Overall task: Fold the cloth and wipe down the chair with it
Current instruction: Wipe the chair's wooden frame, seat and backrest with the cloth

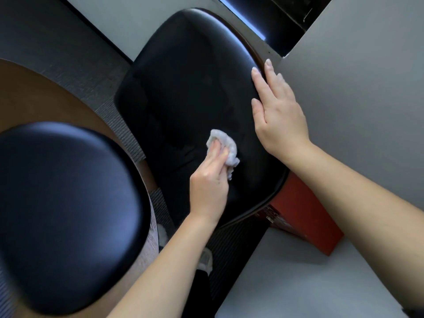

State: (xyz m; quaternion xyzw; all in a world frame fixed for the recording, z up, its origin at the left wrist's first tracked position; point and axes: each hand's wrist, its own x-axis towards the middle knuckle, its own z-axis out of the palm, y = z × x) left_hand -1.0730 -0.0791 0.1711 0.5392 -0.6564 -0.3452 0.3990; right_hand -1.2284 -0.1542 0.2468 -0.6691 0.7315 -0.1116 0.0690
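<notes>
Pressing the small bunched white cloth [223,148] against the glossy black leather chair seat [183,88] with my left hand [210,180], I keep my grip curled, fingertips pinching the wad down near the seat's near-right part. My right hand [278,111] lies flat with fingers spread along the seat's right rim, steadying it beside the pale grey bench [358,88]. The cloth looks crumpled rather than neatly folded, so I judge it may skid from under my fingers, leaving streaks or untouched patches toward the far edge.
</notes>
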